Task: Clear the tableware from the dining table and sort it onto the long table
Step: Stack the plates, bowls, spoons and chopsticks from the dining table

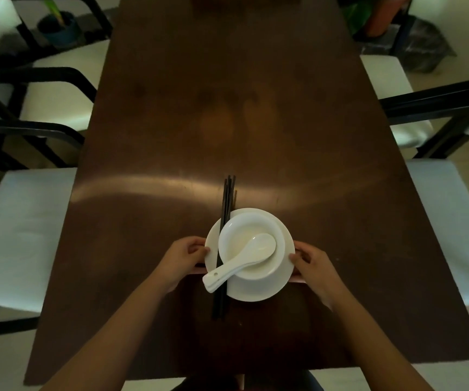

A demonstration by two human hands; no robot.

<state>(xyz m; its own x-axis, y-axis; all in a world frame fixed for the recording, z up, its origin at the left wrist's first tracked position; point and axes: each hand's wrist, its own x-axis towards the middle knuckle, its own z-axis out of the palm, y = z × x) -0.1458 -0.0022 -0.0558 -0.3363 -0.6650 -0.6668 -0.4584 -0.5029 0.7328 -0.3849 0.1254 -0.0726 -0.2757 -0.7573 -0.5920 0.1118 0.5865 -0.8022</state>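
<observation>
A big brown dining table [227, 108] fills the middle, with white-seated chairs [21, 238] on both sides. Near the person sits a white plate [255, 289]. A white bowl [236, 244] stands on the plate. White soup spoons [244, 255] lie stacked in the bowl, their handles sticking out over the rim. Black chopsticks [226, 210] lie across the plate's left side. The left hand [182, 255] grips the plate's left edge, and the right hand [312, 263] grips its right edge.
</observation>
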